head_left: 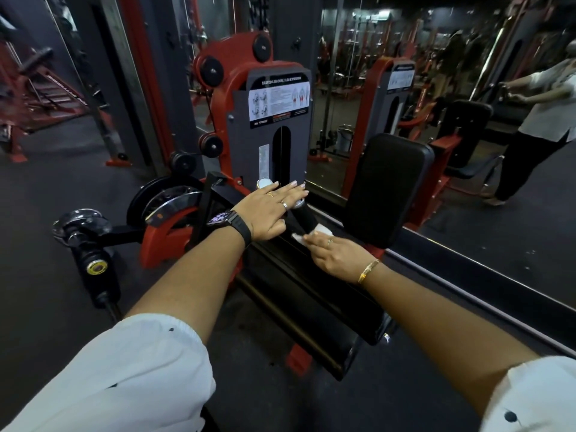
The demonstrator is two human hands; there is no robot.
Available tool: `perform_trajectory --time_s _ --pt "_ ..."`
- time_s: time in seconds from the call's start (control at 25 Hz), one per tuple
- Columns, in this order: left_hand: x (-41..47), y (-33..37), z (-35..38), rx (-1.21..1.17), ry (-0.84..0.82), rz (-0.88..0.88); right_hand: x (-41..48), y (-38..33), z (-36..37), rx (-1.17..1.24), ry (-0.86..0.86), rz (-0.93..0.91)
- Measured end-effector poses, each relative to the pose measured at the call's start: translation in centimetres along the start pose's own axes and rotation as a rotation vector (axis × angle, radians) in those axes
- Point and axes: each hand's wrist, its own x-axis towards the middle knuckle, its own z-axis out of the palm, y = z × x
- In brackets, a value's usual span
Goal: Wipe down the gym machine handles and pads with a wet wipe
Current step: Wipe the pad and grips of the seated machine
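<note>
your right hand (339, 255) has its grip closed on the wet wipe (314, 233), fingers bunching the white cloth against the lower end of the black handle (304, 217) that rises toward the machine's shroud. your left hand (269, 213) grips nothing: fingers flat and spread, palm resting on the top of that same handle near its chrome cap (300, 203), steadying it at about ten o'clock from the wipe. the wipe sits right at the foot of the handle, touching both the foam and the black seat pad (311, 294) that runs back toward you at six o'clock. the upright back pad (388, 188) stands at two o'clock, just beside the mirror (467, 135), and by my reading it has yet to be done. the weight shroud (274, 126) with its instruction label is at twelve. risks from here: the bunched wipe may only skim one face of the handle, leaving the far side dirty; your flat left palm covers a stretch the cloth cannot reach; and a wet foam grip could let that steadying hand slip toward the pin slot.
</note>
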Motion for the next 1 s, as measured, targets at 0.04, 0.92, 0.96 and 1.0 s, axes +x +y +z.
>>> perform_trajectory --time_s 0.04,0.92,0.96,1.0 --pt "-0.1 0.0 0.0 0.001 0.003 -0.004 -0.6 -0.4 -0.2 0.01 -0.008 -0.022" --pt "-0.1 -0.2 0.9 -0.052 0.058 0.02 2.8 -0.2 0.1 -0.095 -0.016 -0.001" --pt "-0.1 -0.3 1.1 -0.065 0.058 0.029 1.7 -1.0 0.3 -0.079 -0.034 -0.003" --pt "-0.2 -0.4 1.4 -0.076 0.063 0.038 1.1 -1.7 0.3 -0.077 -0.046 0.004"
